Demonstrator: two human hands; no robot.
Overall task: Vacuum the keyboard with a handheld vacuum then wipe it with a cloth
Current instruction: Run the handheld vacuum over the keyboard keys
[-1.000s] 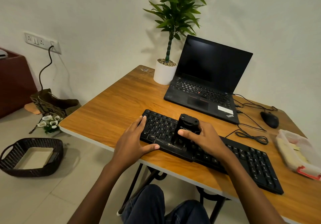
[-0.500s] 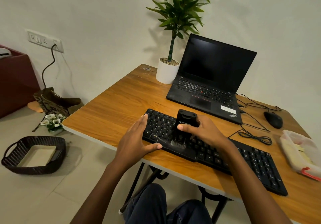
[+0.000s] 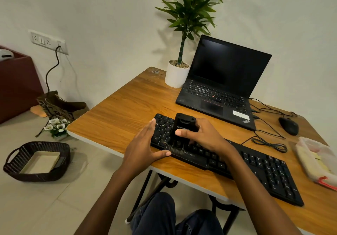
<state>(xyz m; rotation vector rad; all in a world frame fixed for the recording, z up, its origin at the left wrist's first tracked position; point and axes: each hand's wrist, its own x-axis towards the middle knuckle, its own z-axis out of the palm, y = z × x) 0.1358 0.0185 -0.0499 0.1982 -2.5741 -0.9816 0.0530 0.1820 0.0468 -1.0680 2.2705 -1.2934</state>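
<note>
Head view, as I stood by: the person's right grip [image 3: 204, 136] was clenched round a small black handheld vacuum [image 3: 185, 123], thumb laid across its front face and fingers wrapped behind it. The vacuum stood nearly upright, its bristled nozzle down on the lower key rows in the left part of a long black plastic keyboard [image 3: 264, 171]. The left grip [image 3: 144, 145] was released, fingers straight and flat on the keyboard's left end, thumb along its front edge just beside the nozzle.

The keyboard lay slantwise along the near edge of a wooden counter [image 3: 118, 118] with a pale rim. Behind it an open black laptop [image 3: 228, 81] sat with a dark screen, and just beside the laptop's left side stood a white pot with a tall green leafy plant [image 3: 176, 76]. To the right lay a black computer mouse [image 3: 288, 126] and a loosely coiled black cable [image 3: 269, 144]. At the counter's right end was a clear plastic container [image 3: 317, 160] with something pale yellow inside; what it was I could not tell.

On the floor to the left sat a dark woven basket [image 3: 36, 161], with a bunch of white flowers [image 3: 56, 125] farther back.
</note>
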